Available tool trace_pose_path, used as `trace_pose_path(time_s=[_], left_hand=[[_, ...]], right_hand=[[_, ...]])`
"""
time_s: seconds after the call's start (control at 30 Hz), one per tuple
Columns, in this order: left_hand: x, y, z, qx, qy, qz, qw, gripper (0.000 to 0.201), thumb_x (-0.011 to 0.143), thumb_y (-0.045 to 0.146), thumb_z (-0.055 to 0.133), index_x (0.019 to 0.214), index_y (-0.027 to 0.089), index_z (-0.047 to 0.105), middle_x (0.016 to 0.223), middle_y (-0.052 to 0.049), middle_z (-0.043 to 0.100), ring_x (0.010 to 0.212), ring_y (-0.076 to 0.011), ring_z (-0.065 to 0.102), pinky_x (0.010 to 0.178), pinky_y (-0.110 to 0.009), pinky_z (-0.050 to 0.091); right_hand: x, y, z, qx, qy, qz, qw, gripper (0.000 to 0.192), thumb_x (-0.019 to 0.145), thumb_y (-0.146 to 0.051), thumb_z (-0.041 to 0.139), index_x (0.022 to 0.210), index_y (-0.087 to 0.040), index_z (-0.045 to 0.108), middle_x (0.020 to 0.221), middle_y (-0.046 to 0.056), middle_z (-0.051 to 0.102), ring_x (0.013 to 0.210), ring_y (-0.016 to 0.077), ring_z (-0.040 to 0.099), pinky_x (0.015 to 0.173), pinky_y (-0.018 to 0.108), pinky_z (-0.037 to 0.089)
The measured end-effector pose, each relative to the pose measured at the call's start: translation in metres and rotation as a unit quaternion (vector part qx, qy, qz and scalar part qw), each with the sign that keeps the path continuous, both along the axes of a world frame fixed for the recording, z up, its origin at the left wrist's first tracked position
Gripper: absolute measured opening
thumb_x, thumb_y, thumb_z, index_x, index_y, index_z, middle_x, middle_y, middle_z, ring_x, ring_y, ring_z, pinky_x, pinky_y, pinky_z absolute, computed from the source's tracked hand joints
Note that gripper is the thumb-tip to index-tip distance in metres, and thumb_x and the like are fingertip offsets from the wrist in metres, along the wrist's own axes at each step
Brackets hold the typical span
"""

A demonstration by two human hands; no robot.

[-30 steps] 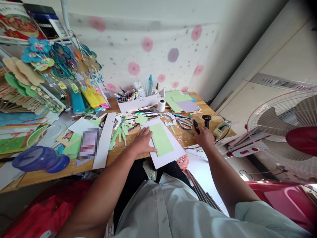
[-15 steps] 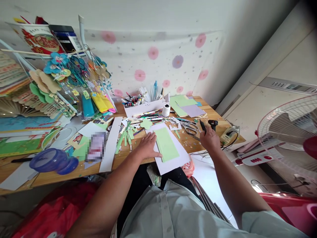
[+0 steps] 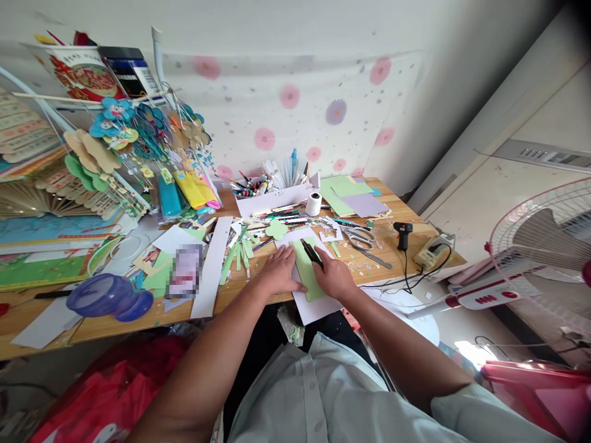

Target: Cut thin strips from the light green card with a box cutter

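Note:
My left hand (image 3: 279, 272) lies spread on the left side of a light green paper sheet (image 3: 305, 280), fingers pointing away from me and thumb across its lower part. Under the green sheet lies a white sheet (image 3: 318, 312) that reaches past the table's front edge. My right hand (image 3: 335, 277) is closed around a slim black tool that looks like a stapler (image 3: 311, 252). The tool's front end is over the upper part of the green sheet. Whether it touches the paper, I cannot tell. A green flower-shaped cutout (image 3: 276, 229) sits just beyond the white sheet.
Scissors (image 3: 359, 237), a metal ruler (image 3: 376, 258) and a black glue gun (image 3: 403, 235) lie to the right. Behind are a thread spool (image 3: 313, 203) and a pen box (image 3: 272, 200). Paper strips (image 3: 237, 253) and a blue container (image 3: 108, 296) are at left. A fan (image 3: 545, 237) stands right.
My right hand has brought the black tool leftward from the table's right side to above the green sheet. My left hand stays on the paper. The ruler and glue gun are now uncovered.

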State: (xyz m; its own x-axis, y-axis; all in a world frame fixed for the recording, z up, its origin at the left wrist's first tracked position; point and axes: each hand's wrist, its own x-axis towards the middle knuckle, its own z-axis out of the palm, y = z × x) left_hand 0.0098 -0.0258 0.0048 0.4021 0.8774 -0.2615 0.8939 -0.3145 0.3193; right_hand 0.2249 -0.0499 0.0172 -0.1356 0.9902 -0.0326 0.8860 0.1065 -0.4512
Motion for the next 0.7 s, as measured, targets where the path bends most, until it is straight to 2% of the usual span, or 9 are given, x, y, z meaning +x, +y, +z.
trace_pose_path(time_s=[0.13,0.4,0.7], left_hand=[[-0.001,0.0,-0.002,0.004,-0.004,-0.001,1.0,0.136,0.07,0.08,0.081,0.177,0.024,0.018,0.186,-0.015,0.01,0.173,-0.0413,0.007,0.138,-0.059,0.019],[-0.001,-0.002,-0.003,0.016,-0.015,0.0,1.0,0.133,0.074,0.08,0.076,0.177,0.017,0.02,0.186,-0.017,0.013,0.172,-0.0411,0.008,0.139,-0.058,0.018],[-0.002,-0.001,-0.007,0.017,-0.02,0.0,1.0,0.135,0.072,0.08,0.078,0.177,0.018,0.021,0.186,-0.018,0.014,0.172,-0.0417,0.009,0.139,-0.058,0.018]], right_hand=[[-0.017,0.01,0.0,-0.013,-0.075,0.025,0.997,0.06,0.11,-0.037,0.049,0.168,-0.023,0.048,0.126,0.014,0.082,0.115,0.0313,0.078,0.099,0.04,0.056],[-0.032,0.009,-0.009,-0.006,-0.072,0.048,0.996,0.063,0.109,-0.034,0.049,0.17,-0.019,0.046,0.124,0.018,0.082,0.112,0.0333,0.08,0.095,0.042,0.059],[-0.034,0.007,-0.006,-0.003,-0.109,0.07,0.992,0.067,0.107,-0.035,0.049,0.171,-0.015,0.043,0.119,0.021,0.083,0.106,0.0359,0.081,0.09,0.043,0.06]])
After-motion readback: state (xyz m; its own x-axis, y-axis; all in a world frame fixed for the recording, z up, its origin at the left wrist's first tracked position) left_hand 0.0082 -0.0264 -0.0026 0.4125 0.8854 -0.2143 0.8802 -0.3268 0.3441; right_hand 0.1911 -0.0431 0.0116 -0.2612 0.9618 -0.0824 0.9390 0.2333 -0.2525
